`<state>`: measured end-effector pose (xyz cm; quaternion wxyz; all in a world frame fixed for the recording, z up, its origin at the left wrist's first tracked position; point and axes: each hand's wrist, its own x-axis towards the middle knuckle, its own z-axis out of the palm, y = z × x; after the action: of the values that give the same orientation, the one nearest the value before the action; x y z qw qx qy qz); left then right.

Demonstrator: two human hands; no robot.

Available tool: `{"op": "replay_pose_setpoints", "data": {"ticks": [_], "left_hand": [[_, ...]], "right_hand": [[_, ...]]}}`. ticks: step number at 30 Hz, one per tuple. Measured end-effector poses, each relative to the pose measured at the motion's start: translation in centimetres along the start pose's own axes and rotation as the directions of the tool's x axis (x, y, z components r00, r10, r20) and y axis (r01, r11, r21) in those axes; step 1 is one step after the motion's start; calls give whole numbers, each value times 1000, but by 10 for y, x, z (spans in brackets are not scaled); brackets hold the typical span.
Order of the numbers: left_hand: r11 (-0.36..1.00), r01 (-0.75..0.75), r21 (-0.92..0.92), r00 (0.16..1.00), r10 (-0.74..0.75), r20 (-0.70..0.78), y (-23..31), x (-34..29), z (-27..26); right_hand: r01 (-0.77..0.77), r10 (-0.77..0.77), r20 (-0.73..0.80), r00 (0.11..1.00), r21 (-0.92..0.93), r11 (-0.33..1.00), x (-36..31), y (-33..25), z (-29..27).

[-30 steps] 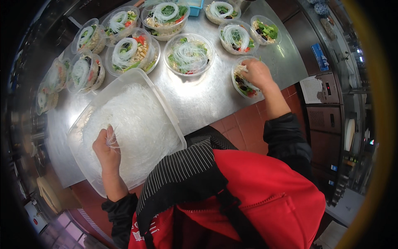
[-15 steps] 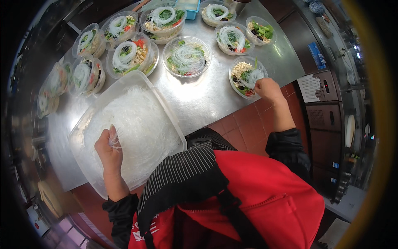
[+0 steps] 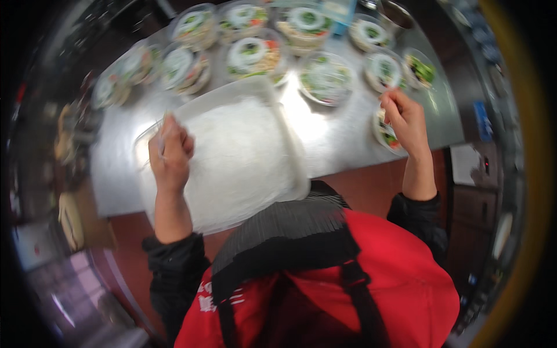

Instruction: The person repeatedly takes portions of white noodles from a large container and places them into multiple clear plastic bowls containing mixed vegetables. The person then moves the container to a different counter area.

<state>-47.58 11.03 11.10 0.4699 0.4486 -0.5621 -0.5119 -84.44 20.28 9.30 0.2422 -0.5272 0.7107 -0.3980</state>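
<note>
My left hand [image 3: 171,152] is closed on a small bunch of glass noodles, with thin clear strands showing at its fingers. It is over the left side of a large translucent plastic tub [image 3: 301,156] heaped with glass noodles [image 3: 243,156]. At the right, my right hand [image 3: 406,122] has its fingers pinched together above a small clear bowl [image 3: 378,132] of vegetables, covering much of it. Whether anything sits in that pinch is hidden. Another bowl [image 3: 385,71], topped with noodles, stands just beyond this hand.
Several clear bowls of vegetables and noodles line the far side of the steel table [image 3: 342,136], including one round bowl [image 3: 326,80] near the middle. A bowl with green leaves [image 3: 419,69] stands far right, and a blue container [image 3: 339,10] at the back. Red floor tiles [image 3: 371,200] show below.
The view has shifted, so the table appears further right and higher. My right hand has lifted slightly from the bowl's edge to above it. My left hand has moved toward the tub's left rim.
</note>
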Motion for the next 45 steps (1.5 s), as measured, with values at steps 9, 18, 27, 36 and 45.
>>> {"op": "replay_pose_setpoints", "data": {"ticks": [9,18,27,36,45], "left_hand": [[902,-221,-372,965,257,50,56,1,-8],[265,-592,761,762,493,421,-11,-67,30],[531,-382,756,888,438,140,-28,-78,-57],[751,-67,657,991,-25,129,-49,-40,-56],[968,159,193,966,-193,170,-60,-35,-102]], "right_hand": [[-488,-302,906,295,415,768,-15,-133,132],[-783,-23,837,546,520,342,-33,-126,206],[-447,-75,857,510,339,828,13,-154,153],[-226,-188,810,555,364,904,-5,-196,150],[-78,-521,489,700,777,624,-5,-230,100]]}}
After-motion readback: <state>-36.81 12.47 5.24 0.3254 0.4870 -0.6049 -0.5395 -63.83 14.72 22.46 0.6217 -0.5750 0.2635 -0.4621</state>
